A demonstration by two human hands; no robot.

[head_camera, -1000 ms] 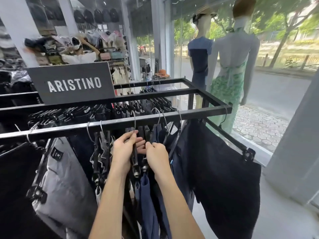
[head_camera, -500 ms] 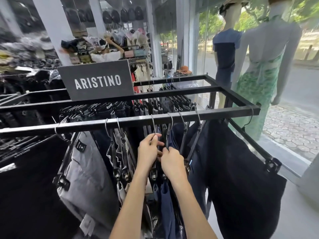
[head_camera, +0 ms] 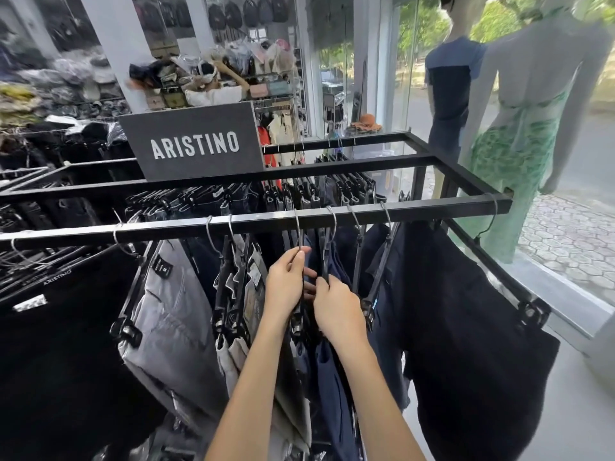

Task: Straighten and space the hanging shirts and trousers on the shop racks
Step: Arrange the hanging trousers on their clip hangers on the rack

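Along the front rail (head_camera: 166,231) you have two bare stretches to reach through: one between the hook of the grey trousers (head_camera: 173,327) and the next hooks to the right, another out towards the rail's right end. The middle is tight (hooks crowd one another there), and your left hand (head_camera: 286,284) and right hand (head_camera: 336,307), each gripping a hanger (head_camera: 299,234), fill the slot. Below the rail the wide dark trousers (head_camera: 466,327) wall off the right. The sign (head_camera: 196,144) blocks any reach over the back.
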